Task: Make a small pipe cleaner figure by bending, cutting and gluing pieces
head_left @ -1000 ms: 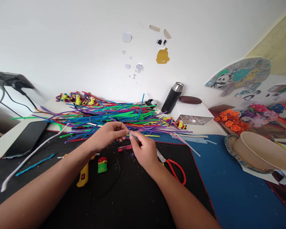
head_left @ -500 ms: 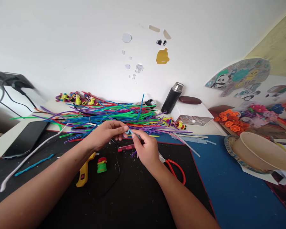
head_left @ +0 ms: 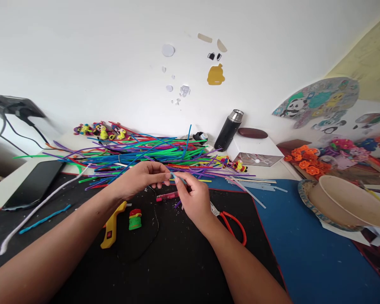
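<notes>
two pinches held a short light blue pipe cleaner point(head_left: 174, 176): left hand point(head_left: 139, 179) and right hand point(head_left: 194, 198), fingertips squeezed on it. gripping close together probably bent it neatly.

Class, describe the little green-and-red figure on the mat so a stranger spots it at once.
Start at the black mat. Below the left hand, just right of the yellow glue gun, sits the figure. Alone there, it is stubby, green with a red top.
</notes>
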The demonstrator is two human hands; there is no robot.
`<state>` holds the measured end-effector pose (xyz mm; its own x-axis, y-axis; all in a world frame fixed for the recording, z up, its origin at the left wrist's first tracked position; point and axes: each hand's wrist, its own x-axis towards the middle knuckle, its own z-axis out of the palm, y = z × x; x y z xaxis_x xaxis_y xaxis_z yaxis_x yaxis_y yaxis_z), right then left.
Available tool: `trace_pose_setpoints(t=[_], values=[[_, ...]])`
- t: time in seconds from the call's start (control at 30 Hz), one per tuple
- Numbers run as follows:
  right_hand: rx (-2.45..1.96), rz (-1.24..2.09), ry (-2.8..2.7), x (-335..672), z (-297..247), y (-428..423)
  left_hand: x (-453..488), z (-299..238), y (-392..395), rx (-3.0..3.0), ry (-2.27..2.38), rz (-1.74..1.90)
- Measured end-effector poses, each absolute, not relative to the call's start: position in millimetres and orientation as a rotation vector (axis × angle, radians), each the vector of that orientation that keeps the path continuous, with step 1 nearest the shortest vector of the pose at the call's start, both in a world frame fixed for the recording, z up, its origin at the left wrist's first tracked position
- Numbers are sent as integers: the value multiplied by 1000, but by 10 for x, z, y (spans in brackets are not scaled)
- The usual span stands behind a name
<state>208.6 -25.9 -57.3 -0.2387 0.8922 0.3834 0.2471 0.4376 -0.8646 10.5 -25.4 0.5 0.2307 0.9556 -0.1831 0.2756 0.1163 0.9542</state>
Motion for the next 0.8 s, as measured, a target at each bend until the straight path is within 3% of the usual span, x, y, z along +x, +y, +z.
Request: trace_pose_setpoints(t=[0.8], values=[[-978,814,-1760,2071,-583,-271,140,-106,-253,1261,1251,868]])
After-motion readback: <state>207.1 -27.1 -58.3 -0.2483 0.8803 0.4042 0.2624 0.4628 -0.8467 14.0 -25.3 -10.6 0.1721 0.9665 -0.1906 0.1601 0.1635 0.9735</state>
